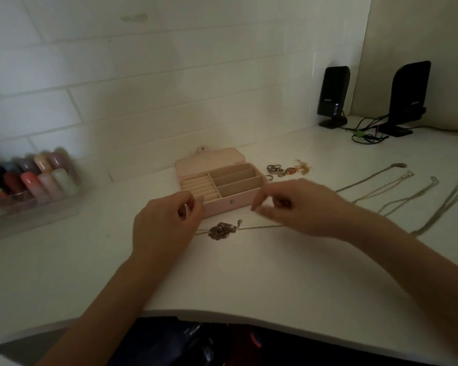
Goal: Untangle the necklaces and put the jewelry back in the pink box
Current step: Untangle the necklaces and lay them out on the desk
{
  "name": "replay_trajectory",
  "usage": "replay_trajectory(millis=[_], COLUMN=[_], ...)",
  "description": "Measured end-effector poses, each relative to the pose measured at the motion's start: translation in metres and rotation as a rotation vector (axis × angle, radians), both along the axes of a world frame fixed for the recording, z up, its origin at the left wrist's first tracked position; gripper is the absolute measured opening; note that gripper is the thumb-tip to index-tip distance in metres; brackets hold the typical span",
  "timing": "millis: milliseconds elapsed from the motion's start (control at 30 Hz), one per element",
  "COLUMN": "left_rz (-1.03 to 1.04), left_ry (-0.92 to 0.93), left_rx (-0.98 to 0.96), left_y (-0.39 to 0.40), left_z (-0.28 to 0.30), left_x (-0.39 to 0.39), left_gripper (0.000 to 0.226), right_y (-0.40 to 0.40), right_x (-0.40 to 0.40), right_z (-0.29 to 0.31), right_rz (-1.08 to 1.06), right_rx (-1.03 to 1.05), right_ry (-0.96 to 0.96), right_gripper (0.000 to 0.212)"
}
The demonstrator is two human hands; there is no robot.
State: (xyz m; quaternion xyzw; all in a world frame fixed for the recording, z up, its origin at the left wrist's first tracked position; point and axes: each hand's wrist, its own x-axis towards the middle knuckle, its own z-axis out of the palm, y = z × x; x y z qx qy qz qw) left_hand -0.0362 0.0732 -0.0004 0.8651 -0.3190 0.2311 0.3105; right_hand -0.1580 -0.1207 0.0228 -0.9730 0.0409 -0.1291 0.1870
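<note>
Just in front of the pink box [220, 180], my left hand [164, 223] hovers with fingers loosely curled; whether it pinches the chain, I cannot tell. My right hand [299, 207], at the box's right front corner, has thumb and forefinger drawn together, apparently on a fine chain. Between my hands, before the box, lies a knotted necklace [222, 229]. To the box's right sit rings and earrings [288, 169]; farther right, four straightened necklaces [397, 188]. Left of the box stands a tray of nail polish [29, 180].
</note>
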Motion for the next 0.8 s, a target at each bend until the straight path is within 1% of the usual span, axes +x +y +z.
replay_trajectory(millis=[33, 100, 167, 233, 300, 333, 367, 400, 433, 467, 500, 567, 600, 633, 700, 733, 767, 800], left_rz=[0.010, 0.031, 0.042, 0.031, -0.063, -0.169, -0.303, -0.440, -0.551, -0.619, -0.654, -0.632, -0.590, -0.550, -0.535, -0.548, -0.549, -0.535], left_ry=[-0.005, -0.038, -0.126, -0.236, -0.318, -0.304, -0.237, -0.140, -0.050, 0.016, 0.053, 0.136, 0.210, 0.297, 0.530, 0.652, 0.727, 0.738], left_rx=[0.011, 0.033, 0.055, 0.092, 0.088, 0.069, 0.054, 0.070, 0.110, 0.156, 0.180, 0.112, 0.046, -0.029, -0.246, -0.356, -0.431, -0.458], left_y=[0.000, 0.000, 0.000, 0.000, -0.003, -0.006, -0.009, -0.013, -0.016, -0.019, -0.021, -0.023, -0.022, -0.021, -0.017, -0.015, -0.012, -0.009], left_z=[0.000, 0.001, 0.001, 0.002, -0.001, -0.004, -0.005, -0.007, -0.010, -0.013, -0.015, -0.016, -0.013, -0.009, -0.002, 0.002, 0.004, 0.005], left_x=[0.000, -0.001, -0.002, -0.004, -0.006, -0.007, -0.007, -0.006, -0.006, -0.004, -0.002, -0.003, -0.005, -0.006, -0.006, -0.006, -0.004, -0.003], left_gripper=[0.030, 0.029, 0.030, 0.029, 0.024, 0.023, 0.026, 0.030, 0.034, 0.034, 0.030, 0.013, 0.009, 0.015, 0.027, 0.027, 0.025, 0.024], right_y=[0.005, 0.008, 0.008, 0.008, 0.009, 0.009, 0.008, 0.006, 0.004, 0.002, -0.002, -0.010, -0.015, -0.019, -0.025, -0.026, -0.027, -0.027], right_x=[0.001, 0.003, 0.005, 0.007, 0.009, 0.009, 0.009, 0.009, 0.008, 0.006, 0.003, -0.004, -0.006, -0.007, -0.006, -0.005, -0.004, -0.003], right_z=[-0.004, -0.008, -0.010, -0.011, -0.012, -0.011, -0.010, -0.007, -0.002, 0.005, 0.013, 0.025, 0.027, 0.028, 0.026, 0.025, 0.024, 0.023], right_rz=[-0.005, -0.047, -0.084, -0.077, -0.054, -0.043, -0.032, -0.021, -0.013, -0.012, -0.015, -0.036, -0.055, -0.075, -0.112, -0.129, -0.138, -0.146], right_rx=[-0.050, -0.060, -0.005, -0.016, -0.065, -0.066, -0.032, 0.046, 0.153, 0.277, 0.407, 0.622, 0.657, 0.642, 0.567, 0.527, 0.487, 0.449], right_ry=[0.056, 0.154, 0.222, 0.241, 0.234, 0.211, 0.160, 0.080, -0.024, -0.133, -0.227, -0.339, -0.370, -0.394, -0.425, -0.433, -0.436, -0.436], right_gripper=[0.016, 0.026, 0.024, 0.020, 0.017, 0.016, 0.015, 0.013, 0.013, 0.014, 0.016, 0.017, 0.017, 0.017, 0.018, 0.018, 0.017, 0.017])
